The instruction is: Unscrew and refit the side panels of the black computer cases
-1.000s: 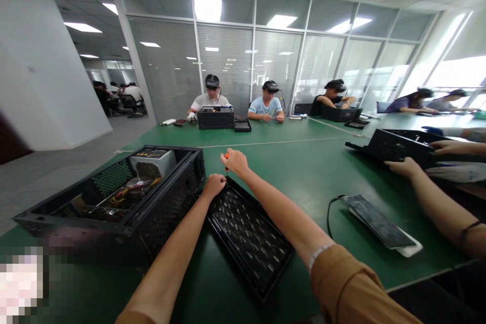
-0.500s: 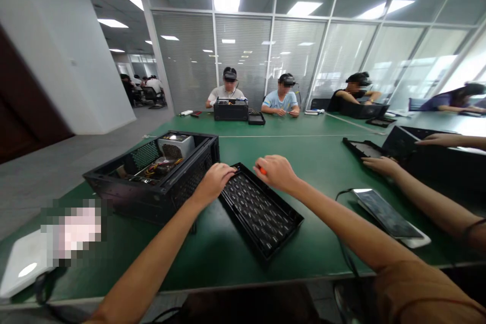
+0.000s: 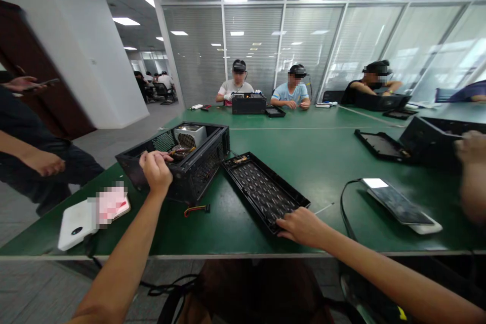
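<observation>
Gripping the near rim of the computer case (image 3: 190, 162), our left hand (image 3: 155, 172) is clamped on it. Right of that hand lies the side panel (image 3: 261, 190). Our right hand (image 3: 301, 225) touches its near corner; we cannot tell whether it grips. Further right, a phone (image 3: 398, 205).

The left hand (image 3: 155, 172) leaves the panel's (image 3: 261, 190) far corner and now sits at 9 o'clock of it, fingers curled over the case's (image 3: 197, 174) near rim. The right hand (image 3: 304, 227) draws back toward 6 o'clock and lies flat on the panel's near end; the orange tool no longer shows in it. A cable (image 3: 196, 208) comes into view on the table at 6 o'clock of the case, and a standing person (image 3: 34, 152) at 9 o'clock.
</observation>
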Available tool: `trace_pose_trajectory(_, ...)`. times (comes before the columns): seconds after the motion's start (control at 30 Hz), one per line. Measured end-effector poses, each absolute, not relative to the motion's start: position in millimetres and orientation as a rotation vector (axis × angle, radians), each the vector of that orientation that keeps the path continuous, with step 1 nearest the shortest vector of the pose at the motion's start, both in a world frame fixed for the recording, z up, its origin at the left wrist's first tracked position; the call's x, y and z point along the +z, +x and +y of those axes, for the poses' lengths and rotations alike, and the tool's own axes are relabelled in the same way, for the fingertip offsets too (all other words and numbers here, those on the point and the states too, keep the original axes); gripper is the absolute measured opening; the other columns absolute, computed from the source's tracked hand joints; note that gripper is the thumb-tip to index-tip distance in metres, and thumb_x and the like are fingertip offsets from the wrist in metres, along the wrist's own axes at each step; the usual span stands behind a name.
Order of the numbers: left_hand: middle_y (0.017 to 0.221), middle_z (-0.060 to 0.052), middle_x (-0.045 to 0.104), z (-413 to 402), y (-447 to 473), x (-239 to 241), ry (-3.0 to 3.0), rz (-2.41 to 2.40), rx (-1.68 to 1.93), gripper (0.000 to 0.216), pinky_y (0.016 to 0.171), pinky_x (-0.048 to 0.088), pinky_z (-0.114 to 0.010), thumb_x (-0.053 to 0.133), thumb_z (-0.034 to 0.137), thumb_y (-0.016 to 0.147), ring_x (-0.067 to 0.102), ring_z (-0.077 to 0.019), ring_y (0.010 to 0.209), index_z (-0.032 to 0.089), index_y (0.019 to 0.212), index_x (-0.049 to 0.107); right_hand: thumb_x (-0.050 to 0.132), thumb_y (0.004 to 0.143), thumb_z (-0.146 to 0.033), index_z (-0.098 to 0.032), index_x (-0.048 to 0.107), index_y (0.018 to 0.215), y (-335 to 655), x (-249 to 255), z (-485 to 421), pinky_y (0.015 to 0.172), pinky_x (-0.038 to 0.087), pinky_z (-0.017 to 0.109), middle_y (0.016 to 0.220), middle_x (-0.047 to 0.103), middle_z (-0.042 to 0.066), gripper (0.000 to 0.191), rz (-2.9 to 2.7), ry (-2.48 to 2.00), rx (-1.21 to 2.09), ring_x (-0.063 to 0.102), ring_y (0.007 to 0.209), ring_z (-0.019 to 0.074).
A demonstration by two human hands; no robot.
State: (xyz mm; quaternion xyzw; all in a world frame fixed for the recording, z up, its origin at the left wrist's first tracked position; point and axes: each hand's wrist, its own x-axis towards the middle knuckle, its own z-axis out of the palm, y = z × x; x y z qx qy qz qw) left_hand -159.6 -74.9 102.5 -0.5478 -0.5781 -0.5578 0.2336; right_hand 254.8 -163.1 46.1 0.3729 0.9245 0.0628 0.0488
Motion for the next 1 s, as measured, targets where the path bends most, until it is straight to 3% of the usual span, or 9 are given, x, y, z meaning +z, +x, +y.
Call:
trace_pose_trajectory(0.27,0.062,-0.004,0.056,16,-166,101,-1.549,-1.677,-1.541,0.022,0.084,0.033,-0.032,0.025,0.023,0.087,0.051,-0.0205,0.086,0.017,0.088,0.046,0.039,0.085,-0.042,-0.022,0.057,0.092,241,36,-97,0.059,0.036,0.026,0.078,0.064,0.01,0.027,2.742,1.312,0.237,0.06,0.072,0.0195)
trace_pose_trajectory(0.57,0.057,-0.001,0.052,212,-159,106,-1.698,-1.672,-1.453,0.013,0.078,0.034,-0.029,0.032,0.016,0.084,0.05,-0.0184,0.072,0.015,0.083,0.045,0.039,0.085,-0.045,-0.018,0.057,0.093,223,37,51,0.061,0.041,0.027,0.082,0.065,0.009,0.033,2.617,1.618,0.369,0.061,0.075,0.0212)
trace_pose_trajectory(0.77,0.058,0.001,0.049,338,-163,89,-1.612,-1.662,-1.475,0.011,0.084,0.033,-0.031,0.034,0.013,0.084,0.046,-0.0165,0.073,0.016,0.079,0.043,0.04,0.085,-0.045,-0.017,0.057,0.092,219,27,151,0.062,0.042,0.028,0.084,0.065,0.009,0.034,2.62,1.686,0.414,0.061,0.076,0.0208)
trace_pose_trajectory(0.9,0.069,-0.002,0.051,409,-161,89,-1.638,-1.736,-1.545,0.017,0.09,0.028,-0.035,0.032,0.012,0.085,0.045,-0.0166,0.084,0.016,0.07,0.04,0.039,0.085,-0.045,-0.017,0.057,0.093,216,19,212,0.062,0.043,0.029,0.086,0.065,0.009,0.034,2.607,1.734,0.448,0.061,0.078,0.0215)
trace_pose_trajectory(1.0,0.096,-0.011,0.051,437,-145,92,-1.475,-1.819,-1.795,0.012,0.097,0.018,-0.042,0.032,0.008,0.084,0.038,-0.0197,0.103,0.012,0.076,0.039,0.04,0.085,-0.044,-0.016,0.057,0.093,209,16,253,0.064,0.043,0.029,0.087,0.065,0.01,0.034,2.589,1.804,0.455,0.061,0.08,0.0215)
